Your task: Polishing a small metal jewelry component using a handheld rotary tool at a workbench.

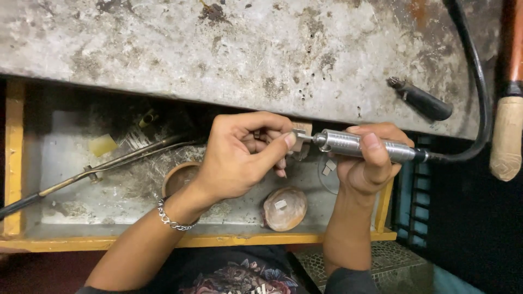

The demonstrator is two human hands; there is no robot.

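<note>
The left hand (239,158) pinches a small metal piece (298,134) between thumb and forefinger, fingers closed tight on it, above the open yellow-edged drawer (163,239). The right hand (370,163) is wrapped around a silver rotary handpiece (354,144), its tip touching the piece. A black flexible cable (479,87) runs from the handpiece across the worn grey surface (218,49). A round wooden dish (284,208) sits in the drawer, near the wrists.

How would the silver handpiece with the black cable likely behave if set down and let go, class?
The metal handpiece looks rigid and round, so it would probably roll. Its stiff-looking black cable curves away, likely tugging it sideways. The right hand grips its knurled barrel, suggesting decent grip.
</note>
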